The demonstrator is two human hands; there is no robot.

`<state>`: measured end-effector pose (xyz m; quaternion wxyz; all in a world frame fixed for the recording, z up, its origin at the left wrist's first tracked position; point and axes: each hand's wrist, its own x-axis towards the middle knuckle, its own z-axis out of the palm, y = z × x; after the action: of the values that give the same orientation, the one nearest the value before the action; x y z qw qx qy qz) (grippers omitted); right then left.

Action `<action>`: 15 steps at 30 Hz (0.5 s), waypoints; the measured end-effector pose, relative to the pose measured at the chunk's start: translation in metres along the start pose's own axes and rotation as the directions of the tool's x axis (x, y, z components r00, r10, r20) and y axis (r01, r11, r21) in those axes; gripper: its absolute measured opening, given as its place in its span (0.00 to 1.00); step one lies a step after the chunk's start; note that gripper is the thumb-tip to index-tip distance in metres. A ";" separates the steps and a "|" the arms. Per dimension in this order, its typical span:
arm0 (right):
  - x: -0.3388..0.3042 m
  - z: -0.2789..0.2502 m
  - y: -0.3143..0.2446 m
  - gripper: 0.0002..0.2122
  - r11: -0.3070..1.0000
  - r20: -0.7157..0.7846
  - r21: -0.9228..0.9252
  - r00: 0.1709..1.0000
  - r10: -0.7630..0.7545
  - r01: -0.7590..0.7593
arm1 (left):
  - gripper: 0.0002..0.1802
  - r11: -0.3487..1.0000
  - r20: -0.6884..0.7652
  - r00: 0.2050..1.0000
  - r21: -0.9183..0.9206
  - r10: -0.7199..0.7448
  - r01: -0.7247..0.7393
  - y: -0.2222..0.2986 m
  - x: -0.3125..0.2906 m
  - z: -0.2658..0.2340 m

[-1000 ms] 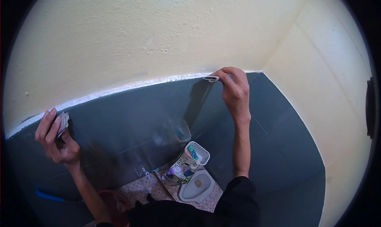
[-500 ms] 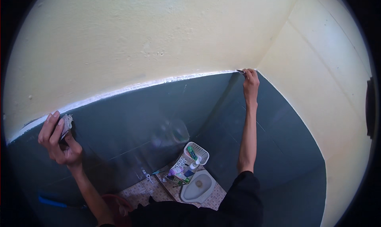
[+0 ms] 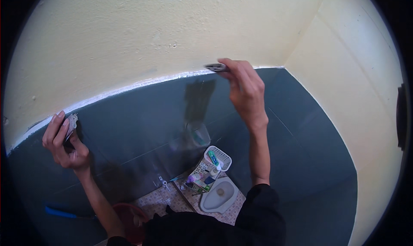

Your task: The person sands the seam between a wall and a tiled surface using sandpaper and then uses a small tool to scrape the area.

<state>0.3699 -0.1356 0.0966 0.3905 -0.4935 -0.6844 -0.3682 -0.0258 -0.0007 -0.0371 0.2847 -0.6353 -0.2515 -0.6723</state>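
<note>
Head view: yellow wall [image 3: 129,39] above, grey tiles [image 3: 309,134] below, white strip [image 3: 129,87] between them. Strip looks streaky; work appears under way, but finished and remaining portions cannot be told apart. Right hand [image 3: 248,89] pinches and left hand [image 3: 62,153] half-curls, each closed on one item: respectively a folded pad [image 3: 220,68], at the strip toward its right end, contact uncertain, and a crumpled wad [image 3: 72,124], near the strip's left end.

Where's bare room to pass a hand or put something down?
A hand could pass over the grey wall between the left hand and right hand, below the white strip. A small mosaic floor patch shows between the red basin and tap. It's crowded beside the squat toilet: white basket, bottles.
</note>
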 end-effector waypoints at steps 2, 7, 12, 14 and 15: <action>0.006 0.010 -0.019 0.13 0.988 -0.008 0.125 0.996 -0.092 0.092 | 0.10 1.000 -0.015 1.000 -0.013 -0.025 0.024 0.004 0.000 0.004; 0.034 0.032 -0.045 0.13 0.943 -0.004 0.204 0.964 -0.266 0.262 | 0.10 1.000 -0.016 1.000 -0.008 -0.014 0.014 0.009 0.007 0.003; 0.045 0.055 -0.079 0.15 0.892 -0.027 0.333 0.949 -0.313 0.304 | 0.10 1.000 -0.045 0.999 -0.014 -0.016 0.015 0.014 0.011 0.004; 0.045 0.065 -0.092 0.13 0.872 -0.033 0.341 0.931 -0.363 0.352 | 0.10 1.000 -0.043 0.999 -0.013 -0.014 0.013 0.015 0.011 0.005; 0.045 0.067 -0.097 0.13 0.874 -0.035 0.338 0.933 -0.359 0.349 | 0.10 0.999 -0.048 0.999 -0.033 -0.021 0.020 0.016 0.011 0.007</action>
<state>0.2555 -0.0819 0.0970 0.3854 -0.2907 -0.8217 -0.3030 -0.0099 -0.0081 -0.0259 0.2735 -0.6207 -0.2400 -0.6945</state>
